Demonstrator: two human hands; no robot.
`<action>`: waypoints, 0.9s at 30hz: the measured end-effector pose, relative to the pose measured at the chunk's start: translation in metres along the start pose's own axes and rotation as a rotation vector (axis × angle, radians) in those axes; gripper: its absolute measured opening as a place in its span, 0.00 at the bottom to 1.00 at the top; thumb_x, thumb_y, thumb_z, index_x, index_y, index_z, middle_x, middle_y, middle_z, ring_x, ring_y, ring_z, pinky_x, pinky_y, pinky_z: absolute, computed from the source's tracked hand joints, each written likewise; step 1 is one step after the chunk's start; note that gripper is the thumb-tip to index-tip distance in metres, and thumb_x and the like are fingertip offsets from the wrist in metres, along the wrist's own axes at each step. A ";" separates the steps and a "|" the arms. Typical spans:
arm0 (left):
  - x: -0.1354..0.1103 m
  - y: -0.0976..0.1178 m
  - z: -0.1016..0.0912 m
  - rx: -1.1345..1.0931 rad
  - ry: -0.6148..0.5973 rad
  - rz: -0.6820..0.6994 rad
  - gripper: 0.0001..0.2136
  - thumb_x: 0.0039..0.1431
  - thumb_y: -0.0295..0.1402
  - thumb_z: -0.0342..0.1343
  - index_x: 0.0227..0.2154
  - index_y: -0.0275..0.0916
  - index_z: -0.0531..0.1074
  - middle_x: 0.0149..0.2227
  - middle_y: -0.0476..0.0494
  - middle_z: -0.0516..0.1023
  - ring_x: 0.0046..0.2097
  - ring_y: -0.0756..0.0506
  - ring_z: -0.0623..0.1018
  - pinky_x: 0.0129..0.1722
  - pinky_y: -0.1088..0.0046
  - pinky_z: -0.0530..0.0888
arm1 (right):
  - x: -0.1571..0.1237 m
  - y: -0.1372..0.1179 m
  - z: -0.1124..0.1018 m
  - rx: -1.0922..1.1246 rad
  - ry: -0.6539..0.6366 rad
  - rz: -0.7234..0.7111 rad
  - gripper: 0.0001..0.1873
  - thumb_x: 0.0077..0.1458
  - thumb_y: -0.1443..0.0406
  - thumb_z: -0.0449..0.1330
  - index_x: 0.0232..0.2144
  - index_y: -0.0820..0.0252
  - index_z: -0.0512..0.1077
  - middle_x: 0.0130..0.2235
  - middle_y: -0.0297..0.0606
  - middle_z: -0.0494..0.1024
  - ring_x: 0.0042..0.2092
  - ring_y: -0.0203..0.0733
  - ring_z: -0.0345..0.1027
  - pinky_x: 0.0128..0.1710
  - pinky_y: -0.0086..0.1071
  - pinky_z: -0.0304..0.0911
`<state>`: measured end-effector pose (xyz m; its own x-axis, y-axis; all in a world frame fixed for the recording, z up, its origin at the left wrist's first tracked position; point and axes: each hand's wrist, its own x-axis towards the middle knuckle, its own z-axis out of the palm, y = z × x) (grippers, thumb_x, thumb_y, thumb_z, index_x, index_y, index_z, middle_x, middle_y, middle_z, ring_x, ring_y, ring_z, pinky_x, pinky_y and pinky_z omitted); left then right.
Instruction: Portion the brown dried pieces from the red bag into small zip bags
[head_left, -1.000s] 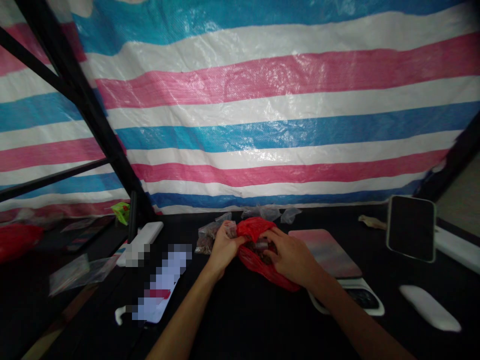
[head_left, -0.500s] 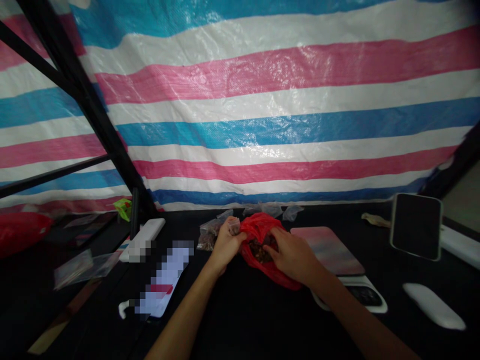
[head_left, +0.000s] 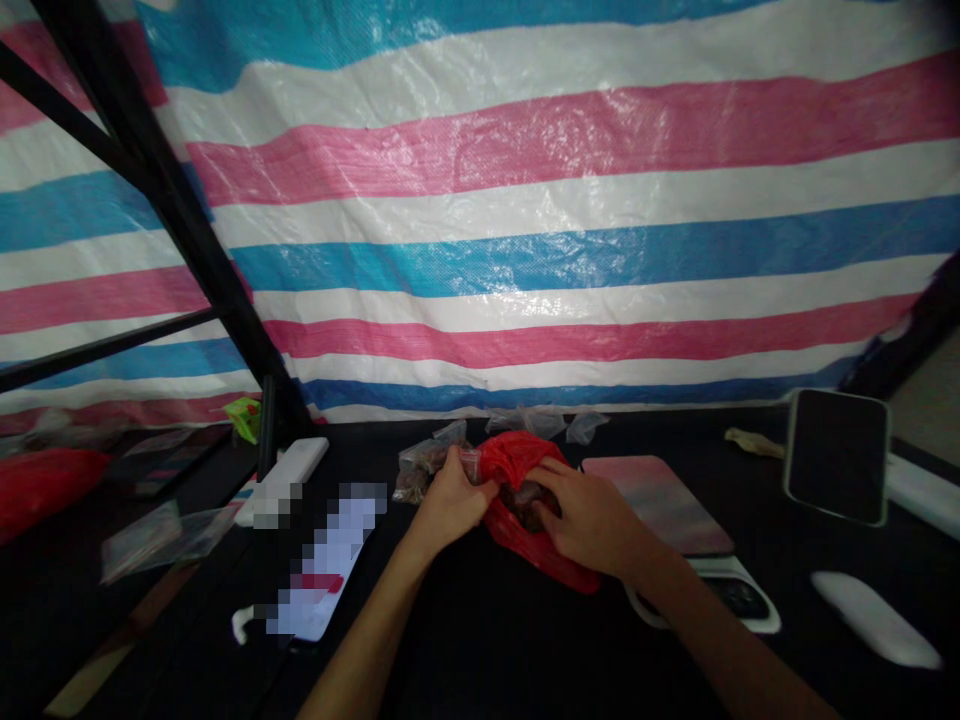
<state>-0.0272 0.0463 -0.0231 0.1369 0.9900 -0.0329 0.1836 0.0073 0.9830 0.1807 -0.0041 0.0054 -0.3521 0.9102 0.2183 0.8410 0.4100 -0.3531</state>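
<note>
A red plastic bag lies crumpled on the black table with its mouth open, showing small dark brown pieces inside. My left hand is closed at the left side of that mouth. A small clear plastic bag is pinched in it, partly covered by the fingers. From the right, my right hand reaches into the red bag. Its fingers are curled down among the brown pieces, and what they grip is hidden. Just left of my left hand are filled clear bags with brown contents.
Further clear bags lie along the back. On the left are a phone, a white power bank and a white earphone. On the right are a pinkish flat case, a standing dark screen and a white oblong object.
My right hand's fingers have shifted slightly over the brown pieces in the red bag. My left hand has lowered a little, still pinching the small clear bag. The view has shifted slightly.
</note>
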 end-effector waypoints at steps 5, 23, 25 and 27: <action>-0.002 0.012 0.007 -0.107 -0.110 -0.069 0.19 0.45 0.24 0.62 0.42 0.39 0.65 0.30 0.53 0.77 0.24 0.51 0.74 0.23 0.78 0.69 | 0.002 -0.001 0.003 -0.014 -0.035 0.042 0.13 0.60 0.64 0.59 0.47 0.51 0.75 0.54 0.37 0.79 0.48 0.49 0.75 0.43 0.37 0.62; -0.011 0.028 0.007 -0.388 -0.215 -0.122 0.07 0.51 0.32 0.61 0.34 0.37 0.76 0.30 0.49 0.77 0.29 0.50 0.75 0.31 0.76 0.73 | 0.003 0.000 0.012 0.017 0.006 0.133 0.10 0.58 0.71 0.56 0.42 0.56 0.70 0.43 0.38 0.81 0.43 0.47 0.76 0.37 0.35 0.54; -0.011 0.029 0.007 -0.416 -0.168 -0.151 0.09 0.52 0.34 0.63 0.36 0.38 0.75 0.32 0.48 0.79 0.30 0.49 0.77 0.31 0.75 0.74 | 0.003 0.001 0.013 0.019 0.004 0.165 0.09 0.59 0.71 0.56 0.41 0.56 0.69 0.42 0.38 0.81 0.42 0.47 0.76 0.36 0.35 0.53; -0.011 0.030 0.007 -0.428 -0.122 -0.155 0.11 0.50 0.34 0.64 0.36 0.38 0.74 0.31 0.49 0.79 0.29 0.50 0.77 0.30 0.76 0.73 | 0.002 0.002 0.013 0.028 0.003 0.169 0.09 0.60 0.71 0.54 0.42 0.56 0.69 0.42 0.38 0.81 0.42 0.47 0.76 0.36 0.35 0.53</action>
<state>-0.0163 0.0350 0.0055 0.2577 0.9492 -0.1806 -0.2036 0.2361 0.9502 0.1761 -0.0005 -0.0060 -0.2059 0.9660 0.1562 0.8761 0.2531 -0.4104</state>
